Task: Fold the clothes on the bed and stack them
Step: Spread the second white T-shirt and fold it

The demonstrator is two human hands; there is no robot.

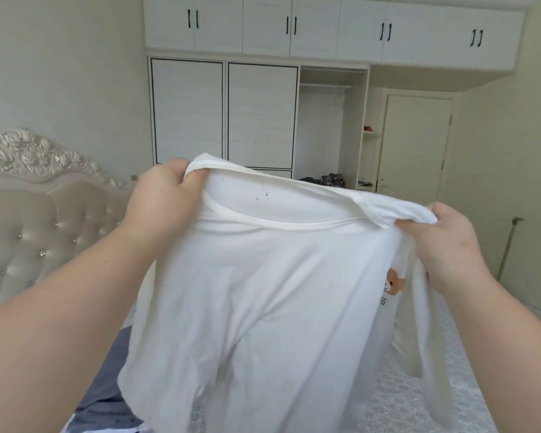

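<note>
Between left hand (166,195) and right hand (444,242) hangs white shirt (263,292).

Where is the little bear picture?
In the head view, the bear picture is on the right side of the white shirt, just beside the right hand that grips it.

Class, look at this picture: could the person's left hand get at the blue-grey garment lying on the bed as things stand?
Probably not at once. The left hand grips the white shirt at its collar, held up together with the right hand. The blue-grey garment lies below the left forearm, nothing between, but the fingers must release first.
</note>
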